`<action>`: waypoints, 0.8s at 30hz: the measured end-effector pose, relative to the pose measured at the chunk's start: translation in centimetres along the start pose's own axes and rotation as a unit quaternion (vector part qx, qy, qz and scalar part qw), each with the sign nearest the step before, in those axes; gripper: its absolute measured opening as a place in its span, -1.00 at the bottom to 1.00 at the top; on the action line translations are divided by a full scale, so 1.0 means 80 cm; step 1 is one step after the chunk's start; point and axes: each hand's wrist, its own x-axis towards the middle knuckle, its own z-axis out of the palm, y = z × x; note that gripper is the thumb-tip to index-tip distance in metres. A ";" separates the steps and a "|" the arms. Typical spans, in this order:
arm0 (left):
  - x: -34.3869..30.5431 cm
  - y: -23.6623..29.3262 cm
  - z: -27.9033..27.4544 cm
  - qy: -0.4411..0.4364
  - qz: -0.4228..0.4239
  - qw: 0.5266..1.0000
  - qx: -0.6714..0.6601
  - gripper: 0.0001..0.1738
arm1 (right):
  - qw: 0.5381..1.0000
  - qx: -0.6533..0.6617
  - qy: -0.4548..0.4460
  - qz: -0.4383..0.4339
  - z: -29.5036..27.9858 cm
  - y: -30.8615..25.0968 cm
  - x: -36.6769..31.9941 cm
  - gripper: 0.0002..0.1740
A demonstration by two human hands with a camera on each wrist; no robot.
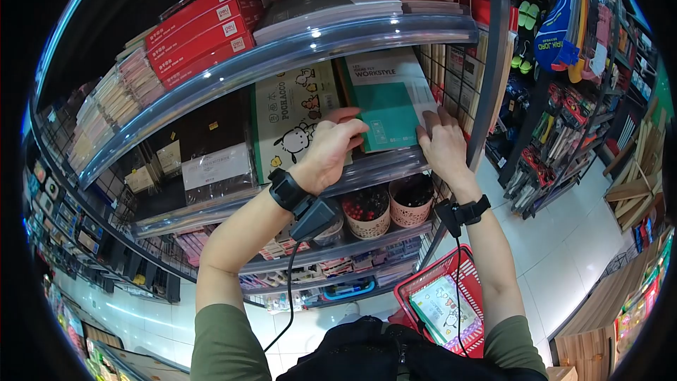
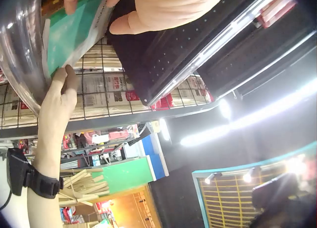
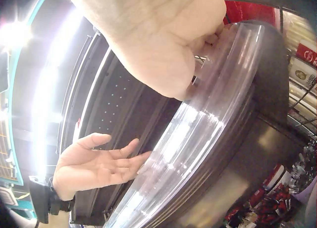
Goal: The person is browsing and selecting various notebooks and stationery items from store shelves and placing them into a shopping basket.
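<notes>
A green and white notebook (image 1: 391, 109) marked WORKSTYLE lies atop other books on the middle shelf. My left hand (image 1: 330, 147) is at its left edge, fingers spread and loosely bent, fingertips right over the cover. In the right wrist view this left hand (image 3: 99, 168) shows a bare palm. My right hand (image 1: 446, 148) is at the notebook's front right corner, its fingers bent over the edge. The left wrist view has that right hand (image 2: 57, 106) touching the corner of the green notebook (image 2: 74, 37); I cannot tell whether it pinches it. Left of it lies a POCHACCO drawing book (image 1: 285, 116).
A clear plastic lip (image 1: 374, 171) runs along the shelf front. Red boxes (image 1: 204, 39) stand on the shelf above, pots (image 1: 367, 215) below. A wire grid side (image 1: 458, 74) bounds the right. On the floor a red basket (image 1: 474, 283) holds another POCHACCO book (image 1: 444, 307).
</notes>
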 end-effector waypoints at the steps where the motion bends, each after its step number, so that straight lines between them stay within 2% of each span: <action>1: -0.001 0.002 0.002 0.037 0.011 0.999 -0.015 -0.57 | 1.000 0.001 -0.004 0.006 -0.001 0.000 0.000 -0.61; 4: 0.020 0.005 -0.001 0.008 0.005 0.997 -0.082 -0.63 | 1.000 -0.001 0.007 0.002 0.003 0.002 -0.001 -0.61; 5: 0.031 0.006 -0.001 -0.024 -0.018 0.998 -0.062 -0.72 | 1.000 -0.003 0.009 0.002 0.004 0.003 -0.001 -0.61; 6: 0.042 0.004 0.001 -0.025 -0.018 0.998 -0.063 -0.72 | 1.000 0.005 0.008 0.003 0.004 0.003 -0.001 -0.61; 8: 0.061 -0.004 0.009 -0.080 -0.096 0.991 -0.054 -0.77 | 1.000 0.011 0.007 0.004 0.002 0.004 -0.002 -0.61; 9: 0.068 -0.009 0.013 -0.054 -0.105 0.992 -0.041 -0.76 | 1.000 0.012 0.002 0.002 0.001 0.003 -0.002 -0.61; 12: 0.080 -0.024 0.006 -0.040 -0.110 0.992 -0.056 -0.76 | 1.000 0.025 0.002 0.000 0.000 0.006 -0.002 -0.60; 14: 0.065 -0.025 0.002 -0.068 -0.062 0.993 -0.073 -0.75 | 0.999 0.037 0.009 0.001 -0.003 0.010 -0.002 -0.60; 16: 0.046 -0.023 0.001 -0.061 -0.040 0.994 -0.080 -0.74 | 0.993 0.114 -0.016 -0.002 -0.008 0.014 -0.003 -0.57; 20: -0.003 -0.022 -0.003 -0.003 -0.029 0.991 -0.130 -0.72 | 0.985 0.168 0.011 0.042 -0.048 -0.022 -0.015 -0.52; 22: -0.039 -0.017 0.001 -0.064 -0.009 0.991 -0.120 -0.67 | 0.933 0.338 0.094 0.085 -0.054 -0.038 -0.032 -0.44; 23: -0.055 -0.021 0.003 -0.063 0.001 0.991 -0.118 -0.66 | 0.902 0.406 0.099 0.112 -0.051 -0.040 -0.043 -0.39; 24: -0.068 -0.028 0.004 -0.062 0.011 0.991 -0.116 -0.64 | 0.900 0.408 0.100 0.113 -0.053 -0.043 -0.055 -0.39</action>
